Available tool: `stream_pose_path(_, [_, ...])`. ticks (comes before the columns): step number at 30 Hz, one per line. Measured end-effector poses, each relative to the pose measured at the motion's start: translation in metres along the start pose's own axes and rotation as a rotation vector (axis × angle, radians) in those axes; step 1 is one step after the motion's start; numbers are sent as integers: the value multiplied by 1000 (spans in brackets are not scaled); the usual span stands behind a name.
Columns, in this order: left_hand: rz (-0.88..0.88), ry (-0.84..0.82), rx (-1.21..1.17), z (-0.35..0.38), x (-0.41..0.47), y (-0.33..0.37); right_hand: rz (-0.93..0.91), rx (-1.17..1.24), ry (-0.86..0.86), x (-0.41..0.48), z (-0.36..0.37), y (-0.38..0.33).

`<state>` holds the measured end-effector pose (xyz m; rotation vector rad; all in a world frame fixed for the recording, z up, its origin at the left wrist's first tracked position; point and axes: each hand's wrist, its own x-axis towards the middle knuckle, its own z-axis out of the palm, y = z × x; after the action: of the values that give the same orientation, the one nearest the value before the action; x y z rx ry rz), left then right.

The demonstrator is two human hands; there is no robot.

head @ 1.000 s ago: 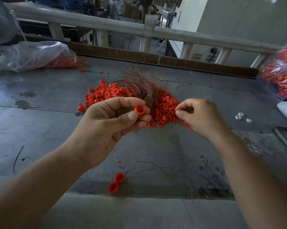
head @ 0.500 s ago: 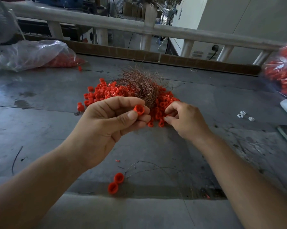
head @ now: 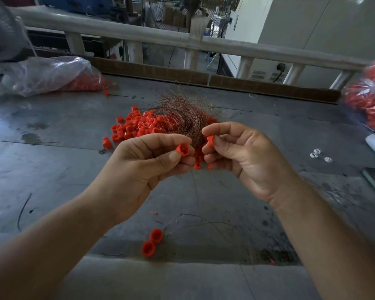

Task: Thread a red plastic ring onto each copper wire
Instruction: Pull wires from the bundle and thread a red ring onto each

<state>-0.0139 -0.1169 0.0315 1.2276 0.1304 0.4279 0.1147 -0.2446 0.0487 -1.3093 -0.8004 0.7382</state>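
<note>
Left hand: the left hand [head: 143, 169] is raised over the grey metal tabletop [head: 52, 169]. Its thumb and curled fingers pinch a small red plastic ring [head: 183, 150], whose opening faces the camera.
Right hand: the right hand [head: 245, 161] is just beside it, thumb and forefinger gripping a second red ring [head: 210, 141]. The 2 held rings are near each other but apart.
Supply: a loose heap of red rings [head: 134, 126] lies beyond the hands, with a tangled bundle of thin copper wire [head: 182, 113] resting on its right part.
Near edge: a pair of red rings [head: 152, 241] lies close to the table's front lip, the 2 touching. A thin loose wire [head: 195, 221] curves off to their right; whether it passes through them cannot be told.
Far edge: a brown cardboard strip [head: 268, 87] lines the back, with a pale railing [head: 160, 37] above it.
Sides: a clear plastic bag of red parts [head: 46, 74] lies at far left and another bag [head: 368, 98] at far right.
Gaps: the heap is well apart from both bags and from the front pair.
</note>
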Motion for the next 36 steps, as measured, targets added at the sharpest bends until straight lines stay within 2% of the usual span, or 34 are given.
stream_pose_path(7, [-5, 14, 41, 0, 0, -1, -58, -53, -31, -2, 1, 3])
stream_pose_path(10, [6, 24, 71, 0, 0, 0, -116, -178, -5, -2, 4, 6])
stream_pose_path(16, [67, 48, 149, 1, 0, -1, -304, -273, 27, -1, 16, 15])
stream_pose_path(25, [100, 79, 197, 1, 1, -3, -376, -433, 85, -6, 22, 13])
stream_pose_path(36, [120, 80, 261, 2, 1, -3, -401, -495, 125, -5, 21, 16])
